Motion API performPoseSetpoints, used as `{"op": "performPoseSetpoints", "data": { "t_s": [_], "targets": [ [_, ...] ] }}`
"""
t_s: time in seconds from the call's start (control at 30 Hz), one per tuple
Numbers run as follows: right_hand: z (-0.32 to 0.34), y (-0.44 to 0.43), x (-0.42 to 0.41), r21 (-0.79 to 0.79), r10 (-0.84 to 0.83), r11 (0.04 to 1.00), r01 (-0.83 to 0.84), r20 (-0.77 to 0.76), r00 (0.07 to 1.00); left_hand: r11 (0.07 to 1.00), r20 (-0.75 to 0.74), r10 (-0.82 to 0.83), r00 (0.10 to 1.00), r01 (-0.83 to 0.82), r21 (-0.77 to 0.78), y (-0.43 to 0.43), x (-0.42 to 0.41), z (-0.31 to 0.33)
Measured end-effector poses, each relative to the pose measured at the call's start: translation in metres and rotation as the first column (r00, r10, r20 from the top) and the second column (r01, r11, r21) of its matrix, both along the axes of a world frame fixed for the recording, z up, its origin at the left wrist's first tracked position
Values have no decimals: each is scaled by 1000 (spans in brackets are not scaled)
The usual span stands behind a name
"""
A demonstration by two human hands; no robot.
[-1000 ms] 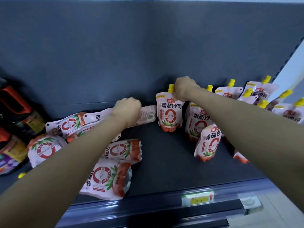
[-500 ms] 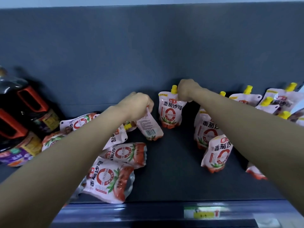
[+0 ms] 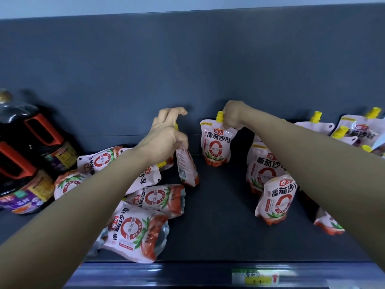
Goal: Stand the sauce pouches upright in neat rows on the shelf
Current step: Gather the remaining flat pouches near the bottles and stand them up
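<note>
The left hand (image 3: 166,138) has raised its sauce pouch (image 3: 186,166) nearly upright, grip pinching its top, base touching the shelf (image 3: 220,215) left of the far standing pouch (image 3: 216,142), which the right hand (image 3: 233,115) still holds by its top.

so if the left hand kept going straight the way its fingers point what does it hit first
Probably the dark grey back panel of the shelf: the left hand, pinching a white and red sauce pouch, has nothing visible ahead, though depth is unclear.

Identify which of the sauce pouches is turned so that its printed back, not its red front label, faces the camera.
It is the white spouted sauce pouch hanging from the left hand: small print and a barcode show, while the others show red ring labels.
</note>
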State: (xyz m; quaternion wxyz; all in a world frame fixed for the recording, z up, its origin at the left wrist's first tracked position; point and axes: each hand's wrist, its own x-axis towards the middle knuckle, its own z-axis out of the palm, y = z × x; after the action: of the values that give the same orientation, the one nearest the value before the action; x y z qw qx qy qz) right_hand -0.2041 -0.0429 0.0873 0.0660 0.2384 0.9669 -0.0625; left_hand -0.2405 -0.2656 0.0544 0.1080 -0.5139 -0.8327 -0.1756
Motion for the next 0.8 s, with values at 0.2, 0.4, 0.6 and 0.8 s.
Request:
{"op": "performPoseSetpoints", "data": {
  "t_s": [0.2,0.4,0.6,0.8],
  "targets": [
    [-3,-2,-2,-45,-5,999,3,-31,1000,991,144,-53,988,35,127,-4,5,-10],
    [-4,-4,-1,-28,2,1000,-3,-29,1000,999,479,-22,877,-3,50,-10,12,-7],
    [-5,-6,4,22,23,1000,-22,-40,999,976,627,31,778,-157,148,-5,12,-9],
    [-1,-4,9,-10,28,1000,-29,-75,997,942,709,29,704,-257,217,9,15,-8]
  ]
}}
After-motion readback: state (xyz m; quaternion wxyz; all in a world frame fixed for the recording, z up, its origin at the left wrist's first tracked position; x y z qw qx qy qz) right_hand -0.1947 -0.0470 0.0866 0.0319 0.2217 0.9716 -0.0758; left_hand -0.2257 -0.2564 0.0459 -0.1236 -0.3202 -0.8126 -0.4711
